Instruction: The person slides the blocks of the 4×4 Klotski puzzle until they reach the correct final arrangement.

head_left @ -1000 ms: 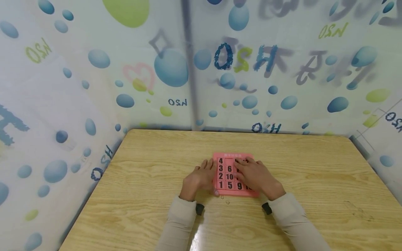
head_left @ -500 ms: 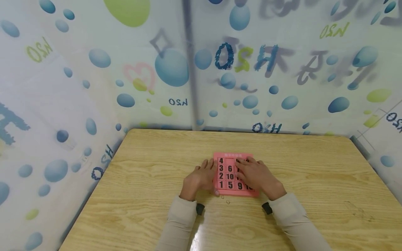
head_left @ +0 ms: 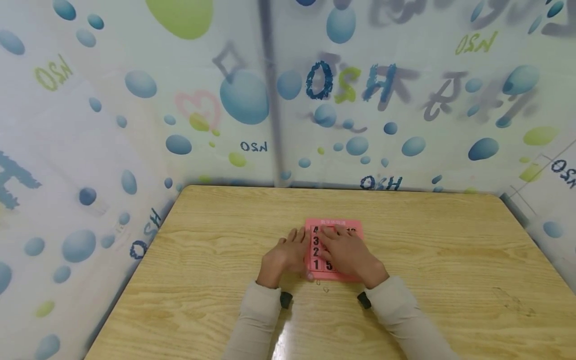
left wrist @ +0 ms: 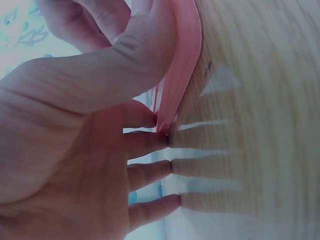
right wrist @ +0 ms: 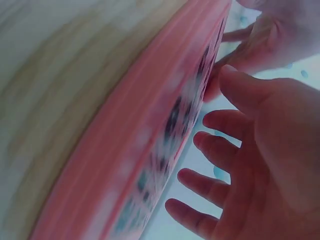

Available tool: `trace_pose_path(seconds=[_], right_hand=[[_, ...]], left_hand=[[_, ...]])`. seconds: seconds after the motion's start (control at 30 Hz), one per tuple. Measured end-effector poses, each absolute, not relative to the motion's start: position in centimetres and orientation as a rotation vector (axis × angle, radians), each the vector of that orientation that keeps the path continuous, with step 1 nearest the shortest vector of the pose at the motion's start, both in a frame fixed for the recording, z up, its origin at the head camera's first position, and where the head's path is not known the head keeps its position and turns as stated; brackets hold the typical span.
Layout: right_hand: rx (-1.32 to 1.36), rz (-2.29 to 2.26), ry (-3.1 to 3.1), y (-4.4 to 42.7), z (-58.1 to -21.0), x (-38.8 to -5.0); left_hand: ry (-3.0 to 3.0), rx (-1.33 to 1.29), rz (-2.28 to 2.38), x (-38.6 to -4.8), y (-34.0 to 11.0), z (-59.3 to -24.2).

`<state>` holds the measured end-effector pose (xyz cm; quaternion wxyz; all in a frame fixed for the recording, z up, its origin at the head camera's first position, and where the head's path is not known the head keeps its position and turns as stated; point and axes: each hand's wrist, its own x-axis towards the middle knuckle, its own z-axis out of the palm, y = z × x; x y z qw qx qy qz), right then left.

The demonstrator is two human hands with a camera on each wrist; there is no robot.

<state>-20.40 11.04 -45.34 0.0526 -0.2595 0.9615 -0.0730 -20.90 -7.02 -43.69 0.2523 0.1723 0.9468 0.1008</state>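
A pink number sliding puzzle (head_left: 320, 269) lies flat on the wooden table, with black numbers on its tiles. The left column reads 4, 3, 2, 1 from far to near. My left hand (head_left: 290, 255) rests along the puzzle's left side, its fingers straight and fingertips on the tabletop. Its thumb (left wrist: 150, 45) presses the near edge by the corner. My right hand (head_left: 346, 252) is spread above the tiles, fingertips towards the upper left and middle, hiding most of the numbers. In the right wrist view, its fingers (right wrist: 215, 150) are apart and slightly bent; whether they touch a tile is unclear.
The light wooden table (head_left: 225, 225) extends around the puzzle. Behind it and to the left hang pale wall sheets (head_left: 202, 165) printed with blue and green bubbles. Dark straps (head_left: 286, 300) show at both wrists.
My right hand has shifted left across the puzzle, covering the second column it had left showing and uncovering some of the upper right. My left hand and the puzzle stay in place.
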Motion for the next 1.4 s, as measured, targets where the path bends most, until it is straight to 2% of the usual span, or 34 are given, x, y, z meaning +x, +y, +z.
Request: trace_pose_path(seconds=[0.4, 1.4], right_hand=[[-0.808, -0.150, 2.913, 10.0, -45.5, -20.6], [-0.737, -0.142, 2.924, 11.9, -45.1, -20.5]], left_hand=[[2.580, 0.493, 0.265, -20.9, -7.1, -43.7], [2.586, 0.468, 0.252, -20.7, -6.9, -43.5]])
